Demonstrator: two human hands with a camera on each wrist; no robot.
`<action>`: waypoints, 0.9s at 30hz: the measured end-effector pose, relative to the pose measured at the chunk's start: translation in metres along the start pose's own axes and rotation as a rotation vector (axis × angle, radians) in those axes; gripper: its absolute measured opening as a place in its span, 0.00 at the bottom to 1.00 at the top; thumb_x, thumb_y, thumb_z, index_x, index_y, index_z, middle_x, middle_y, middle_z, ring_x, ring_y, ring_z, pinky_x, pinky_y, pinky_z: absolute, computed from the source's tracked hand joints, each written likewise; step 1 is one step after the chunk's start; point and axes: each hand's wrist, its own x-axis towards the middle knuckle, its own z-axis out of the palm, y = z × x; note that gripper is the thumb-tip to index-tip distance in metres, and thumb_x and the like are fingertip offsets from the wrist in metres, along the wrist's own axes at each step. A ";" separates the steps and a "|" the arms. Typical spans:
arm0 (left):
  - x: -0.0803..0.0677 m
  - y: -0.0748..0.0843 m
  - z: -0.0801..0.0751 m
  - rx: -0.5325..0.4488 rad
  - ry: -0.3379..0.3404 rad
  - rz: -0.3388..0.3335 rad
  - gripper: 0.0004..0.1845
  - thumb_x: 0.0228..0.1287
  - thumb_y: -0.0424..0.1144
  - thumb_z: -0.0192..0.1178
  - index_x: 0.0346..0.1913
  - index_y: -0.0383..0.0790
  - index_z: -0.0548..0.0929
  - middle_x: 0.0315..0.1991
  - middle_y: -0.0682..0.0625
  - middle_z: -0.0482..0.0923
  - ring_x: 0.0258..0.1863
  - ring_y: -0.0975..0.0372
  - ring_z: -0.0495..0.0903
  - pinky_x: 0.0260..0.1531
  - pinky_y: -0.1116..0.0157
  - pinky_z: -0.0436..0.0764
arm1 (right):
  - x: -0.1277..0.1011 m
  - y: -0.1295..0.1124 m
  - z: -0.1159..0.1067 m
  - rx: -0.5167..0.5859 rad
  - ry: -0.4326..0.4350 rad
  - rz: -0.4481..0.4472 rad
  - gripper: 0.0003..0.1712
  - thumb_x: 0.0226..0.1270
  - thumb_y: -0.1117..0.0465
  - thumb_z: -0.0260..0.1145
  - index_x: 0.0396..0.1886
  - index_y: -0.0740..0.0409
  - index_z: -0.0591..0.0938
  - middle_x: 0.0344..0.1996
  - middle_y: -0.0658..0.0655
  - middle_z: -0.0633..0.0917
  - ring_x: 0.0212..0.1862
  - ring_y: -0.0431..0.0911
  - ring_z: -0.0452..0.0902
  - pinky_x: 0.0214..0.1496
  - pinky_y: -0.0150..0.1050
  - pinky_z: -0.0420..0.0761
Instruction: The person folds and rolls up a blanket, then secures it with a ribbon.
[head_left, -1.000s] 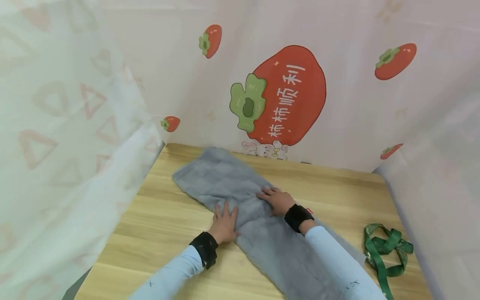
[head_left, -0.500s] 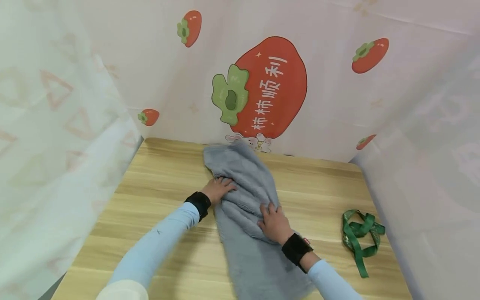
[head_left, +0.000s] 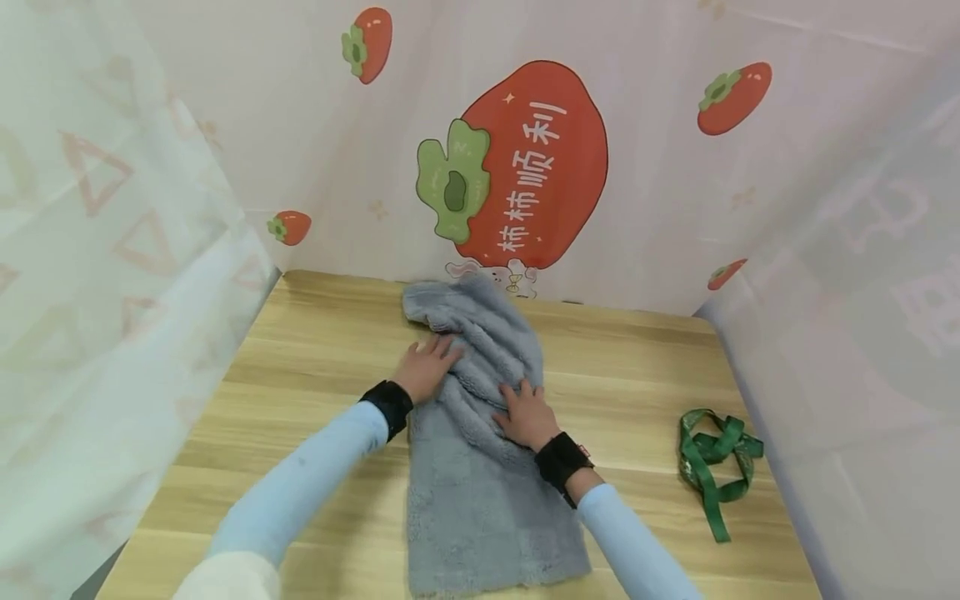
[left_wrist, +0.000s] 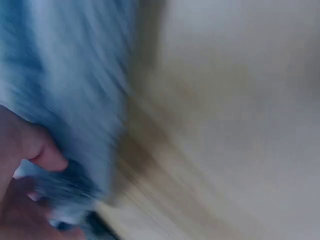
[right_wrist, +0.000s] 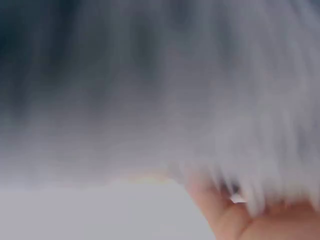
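A long grey plush cloth (head_left: 487,508) lies on the wooden table, its lower part flat and its upper part bunched into folds. My left hand (head_left: 425,367) rests on the left edge of the folds, fingers spread over the fabric. Lower down and to the right, my right hand (head_left: 527,414) presses on the bunched part with its fingers apart. In the left wrist view, the thumb (left_wrist: 42,150) touches the blurred cloth (left_wrist: 85,90). The right wrist view is mostly blurred grey fabric (right_wrist: 150,100), which hides most of the right fingers.
A loosely looped green ribbon-like strap (head_left: 705,467) lies at the right of the wooden table (head_left: 300,433). White printed curtains (head_left: 652,167) stand behind the table and along both sides.
The cloth has swung from a diagonal to nearly straight, and its upper part has bunched into folds. My left hand has moved up along its left edge. The head view has shifted.
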 end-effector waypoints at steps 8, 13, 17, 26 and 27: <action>-0.070 0.038 -0.001 -0.177 -0.132 -0.026 0.58 0.48 0.58 0.76 0.79 0.48 0.55 0.79 0.34 0.45 0.76 0.32 0.45 0.68 0.32 0.56 | -0.003 0.024 -0.028 0.032 -0.082 -0.086 0.43 0.61 0.49 0.74 0.73 0.52 0.67 0.73 0.70 0.63 0.72 0.70 0.58 0.59 0.73 0.68; -0.076 0.033 0.007 -0.055 -0.106 0.014 0.57 0.43 0.52 0.80 0.77 0.51 0.60 0.79 0.39 0.53 0.76 0.37 0.54 0.65 0.34 0.63 | 0.005 0.038 -0.017 0.029 -0.060 -0.106 0.42 0.61 0.52 0.74 0.73 0.51 0.68 0.74 0.70 0.63 0.73 0.68 0.60 0.56 0.70 0.74; -0.080 0.023 0.006 -0.037 -0.069 0.056 0.55 0.43 0.50 0.80 0.76 0.49 0.63 0.77 0.38 0.57 0.74 0.36 0.59 0.62 0.33 0.66 | 0.003 0.045 -0.011 0.019 -0.007 -0.117 0.39 0.62 0.53 0.72 0.73 0.49 0.69 0.73 0.69 0.65 0.72 0.66 0.63 0.51 0.66 0.78; -0.190 0.053 -0.006 -0.145 0.088 0.201 0.42 0.51 0.53 0.74 0.67 0.37 0.72 0.67 0.35 0.70 0.65 0.43 0.73 0.59 0.43 0.76 | -0.110 0.002 -0.016 0.077 0.235 -0.423 0.34 0.53 0.58 0.78 0.61 0.58 0.78 0.57 0.65 0.80 0.51 0.56 0.81 0.48 0.49 0.84; -0.202 0.056 -0.005 -0.139 0.059 0.226 0.41 0.53 0.57 0.72 0.65 0.37 0.73 0.66 0.36 0.72 0.64 0.44 0.74 0.58 0.46 0.77 | -0.128 -0.003 -0.011 0.069 0.193 -0.465 0.32 0.55 0.54 0.77 0.59 0.56 0.79 0.54 0.62 0.81 0.50 0.54 0.81 0.46 0.46 0.84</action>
